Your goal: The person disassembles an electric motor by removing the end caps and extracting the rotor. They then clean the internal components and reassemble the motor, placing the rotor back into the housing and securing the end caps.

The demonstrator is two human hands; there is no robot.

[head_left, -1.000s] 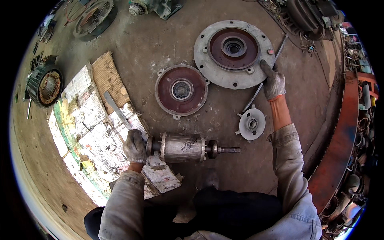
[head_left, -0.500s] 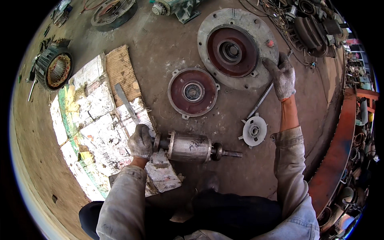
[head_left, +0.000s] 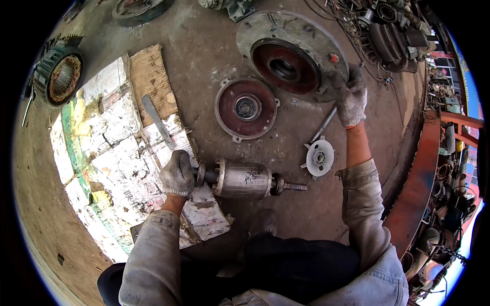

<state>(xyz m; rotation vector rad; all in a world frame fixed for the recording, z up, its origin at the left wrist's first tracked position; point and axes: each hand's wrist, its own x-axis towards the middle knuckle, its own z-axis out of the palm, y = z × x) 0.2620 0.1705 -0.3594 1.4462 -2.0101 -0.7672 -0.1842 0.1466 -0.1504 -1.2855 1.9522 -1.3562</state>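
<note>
My gloved left hand (head_left: 177,173) is closed on the left shaft end of a metal rotor (head_left: 244,179), which lies crosswise low in the picture, partly over cardboard sheets (head_left: 112,168). My gloved right hand (head_left: 349,96) grips the near right rim of a large grey flange (head_left: 312,46), whose dark red recess now shows at a slant as the flange tilts. A smaller dark red end cover (head_left: 240,122) with mounting lugs lies beside it. Below my right hand are a metal bar (head_left: 324,124) and a pale plastic fan (head_left: 317,159). A flat metal strip (head_left: 156,120) rests on the cardboard.
A green motor housing with windings (head_left: 56,69) lies at left. A round casting (head_left: 132,14) and green machine part (head_left: 236,11) are at the top. Cables and heavy parts (head_left: 388,48) crowd the upper right. An orange steel beam (head_left: 411,194) runs along the right, with scrap beyond it.
The large flange has tipped, its far right side rising with my right hand on it. The view has shifted slightly. My left hand stays on the rotor shaft.
</note>
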